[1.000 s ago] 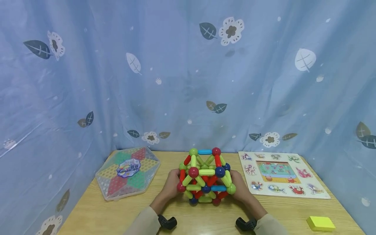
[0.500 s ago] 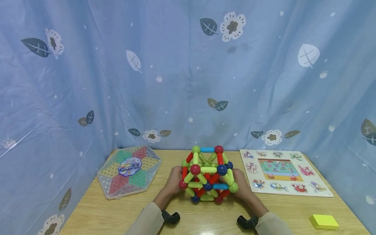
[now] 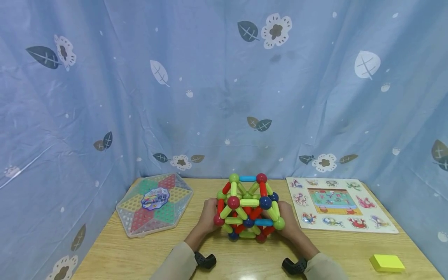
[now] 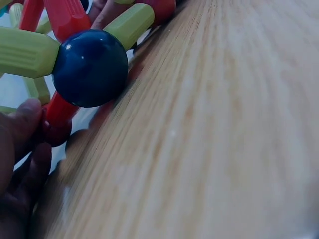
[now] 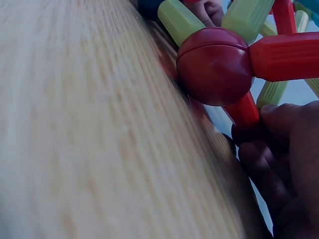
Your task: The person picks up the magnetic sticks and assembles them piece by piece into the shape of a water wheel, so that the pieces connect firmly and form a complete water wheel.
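Observation:
A ball-and-stick model [image 3: 249, 202] of green, red and blue rods joined by coloured balls stands at the middle of the table. My left hand [image 3: 209, 216] holds its left side low down, and my right hand [image 3: 287, 219] holds the right side. In the left wrist view, thumb and finger pinch around a dark red ball [image 4: 56, 132] near the tabletop, behind a dark blue ball [image 4: 89, 68]. On the right wrist view, the fingers close around a shadowed lower joint, beyond a big red ball [image 5: 214, 66]. The model hides most fingertips in the head view.
A clear hexagonal Chinese checkers box [image 3: 154, 206] lies at the left of the wooden table [image 3: 241, 260]. A sea-animal puzzle board [image 3: 297, 225] lies at the back right, with a yellow block [image 3: 387, 263] at the front right. Blue curtains [image 3: 210, 77] enclose the back and sides.
The head view has shifted slightly. Both hands keep their hold, and the model stays in the same place on the table.

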